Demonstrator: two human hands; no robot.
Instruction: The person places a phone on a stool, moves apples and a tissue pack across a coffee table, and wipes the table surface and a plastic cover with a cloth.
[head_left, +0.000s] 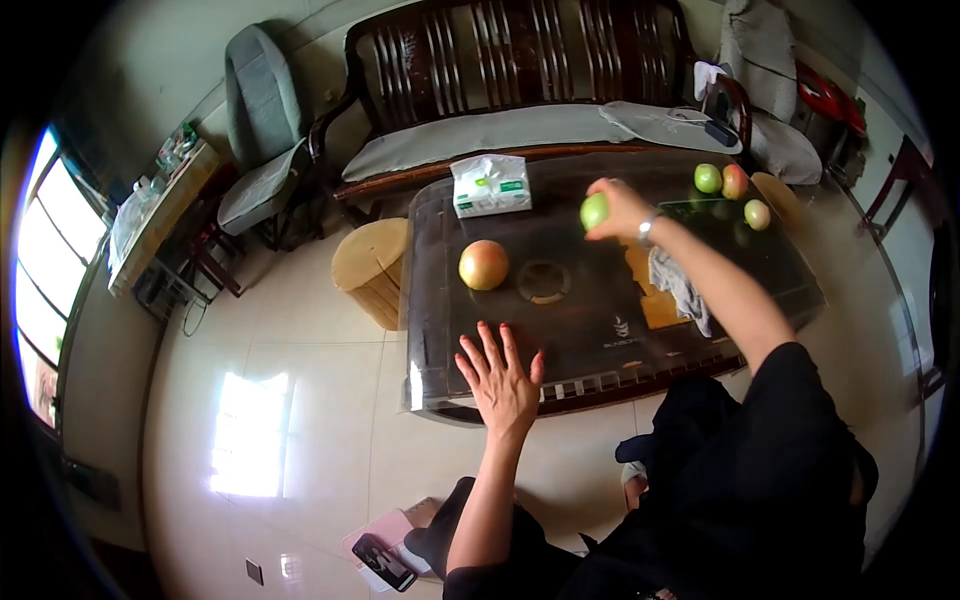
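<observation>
My left hand (503,388) lies with its fingers spread at the near edge of the dark table (450,340), holding nothing. Just beyond its fingertips is a large red-yellow fruit (483,265). Over the middle of the table, my right hand (622,212) grips a green fruit (594,211); its fingers are wrapped round the fruit's right side. At the table's far right stand another green fruit (708,179), a red-green fruit (735,181) and a pale fruit (757,214). A grey cloth (680,290) lies below my right forearm, on an orange-yellow patch (655,307).
A tissue pack (491,186) sits at the table's back left. A round wooden stool (370,260) stands against the left side, and another stool (778,193) is at the right. Behind the table is a wooden bench (490,128). A phone (384,562) lies low at the left.
</observation>
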